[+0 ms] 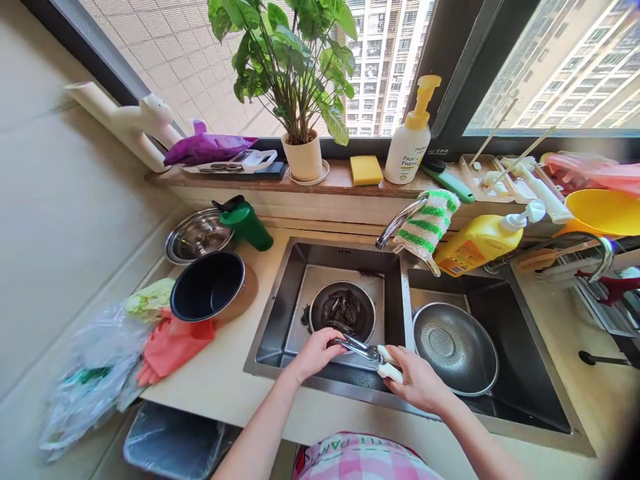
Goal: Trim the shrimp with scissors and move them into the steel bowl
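Note:
My right hand is closed round the white handles of a pair of spring-loaded kitchen shears. Their metal blades point left, to the fingertips of my left hand. Those fingers are pinched together at the blade end; whatever small thing they hold there is hidden. Just beyond both hands, a round bowl stands in the left sink basin. Dark, elongated, glossy pieces lie heaped in it, their kind unclear.
A metal pan leans in the right basin. On the left counter are a dark-lined pot, a steel bowl, a green cup and pink rubber gloves. A striped cloth hangs over the tap.

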Tool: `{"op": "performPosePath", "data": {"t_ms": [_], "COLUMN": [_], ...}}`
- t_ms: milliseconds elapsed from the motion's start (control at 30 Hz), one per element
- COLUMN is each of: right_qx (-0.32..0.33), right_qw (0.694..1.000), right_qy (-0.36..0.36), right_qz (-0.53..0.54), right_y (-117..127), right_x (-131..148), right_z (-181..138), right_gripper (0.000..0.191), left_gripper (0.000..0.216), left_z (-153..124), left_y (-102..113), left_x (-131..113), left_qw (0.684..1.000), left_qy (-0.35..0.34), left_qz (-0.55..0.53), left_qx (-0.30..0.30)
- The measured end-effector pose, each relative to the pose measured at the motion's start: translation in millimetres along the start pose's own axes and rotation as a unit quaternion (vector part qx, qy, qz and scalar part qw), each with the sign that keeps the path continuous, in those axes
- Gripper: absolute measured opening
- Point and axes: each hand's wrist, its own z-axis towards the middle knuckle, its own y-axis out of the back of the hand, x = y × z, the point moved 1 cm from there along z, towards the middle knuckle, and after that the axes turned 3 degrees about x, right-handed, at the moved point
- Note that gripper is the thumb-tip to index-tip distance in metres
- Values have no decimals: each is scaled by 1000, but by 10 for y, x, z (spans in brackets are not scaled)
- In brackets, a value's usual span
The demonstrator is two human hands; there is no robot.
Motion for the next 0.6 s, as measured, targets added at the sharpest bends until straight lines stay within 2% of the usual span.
{"op": "performPosePath", "data": {"t_ms": [267, 600], "right_qx": [5, -17], "right_qw": [999, 995], "right_qy": [-19, -6], "right_qz": [39, 94], "right_y": [-46, -157], "right_x": [0, 78], "right_z": [-125, -182], "right_gripper": [25, 16], "left_gripper": [17, 18], "left_z": [-16, 1], "left_y": [-112, -190], "left_x": [-72, -9], "left_qw": [999, 996], "left_qy": [14, 20], "left_qz": [-48, -77], "left_qx": [-9, -39]}}
